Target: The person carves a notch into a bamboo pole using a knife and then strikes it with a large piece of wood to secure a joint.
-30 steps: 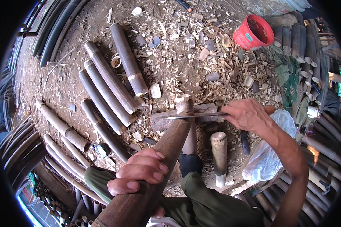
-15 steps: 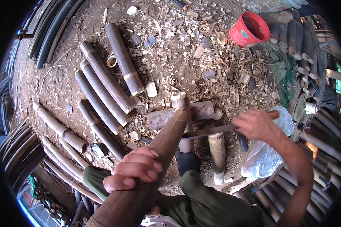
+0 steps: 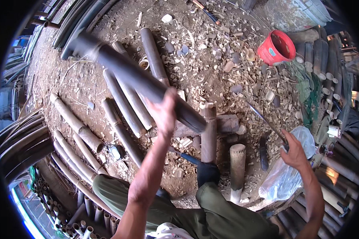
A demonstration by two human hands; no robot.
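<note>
My left hand (image 3: pixel 163 114) is closed round a thick dark bamboo pole (image 3: pixel 133 77), held slantwise above the ground with its far-left end blurred by motion. The pole's nearer end hangs beside an upright bamboo post (image 3: pixel 208 135) between my legs. In my right hand (image 3: pixel 296 153) is a long-bladed knife (image 3: pixel 266 121), gripped by its handle, the blade tipped away and to the left, apart from the pole. Under the raised pole, several cut bamboo poles (image 3: pixel 125 139) lie on the ground.
A short bamboo stump (image 3: pixel 237 167) stands near my right leg, beside a clear plastic bag (image 3: pixel 285 185). Behind the post lies a short log (image 3: pixel 229 123). Wood chips cover the ground; a red bucket (image 3: pixel 277 48) stands far right. Bamboo stacks (image 3: pixel 26 147) line both sides.
The bamboo pole has swung from close in front of me up and away to the far left in my left hand. The knife has come off the pole and turned its tip away.
</note>
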